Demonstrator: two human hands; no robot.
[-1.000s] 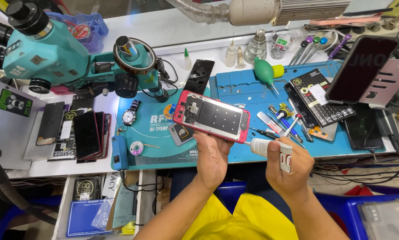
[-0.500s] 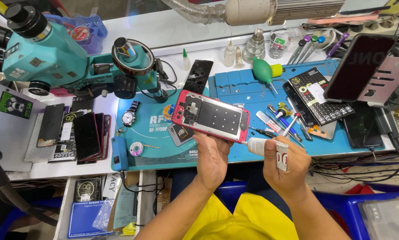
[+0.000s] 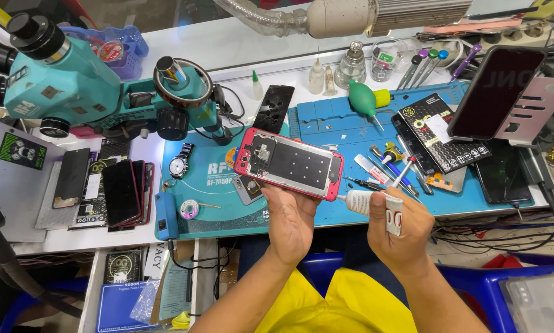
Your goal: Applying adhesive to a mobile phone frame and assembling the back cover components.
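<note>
While over the bench, 1 red phone (image 3: 288,163) in left hand (image 3: 292,222), 1 glue tube (image 3: 376,205) in right hand (image 3: 399,231).

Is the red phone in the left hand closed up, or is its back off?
Back off. The red phone in the left hand shows its bare inner plate and camera parts inside the red frame, with no rear cover over them.

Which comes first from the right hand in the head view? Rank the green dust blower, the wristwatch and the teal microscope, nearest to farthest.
From the right hand, which holds a white tube:
1. Green dust blower: up the blue mat, slightly to the hand's left.
2. Wristwatch: far to the left, on the teal mat, beyond the red opened phone.
3. Teal microscope: top left corner of the bench, plainly the farthest.
</note>
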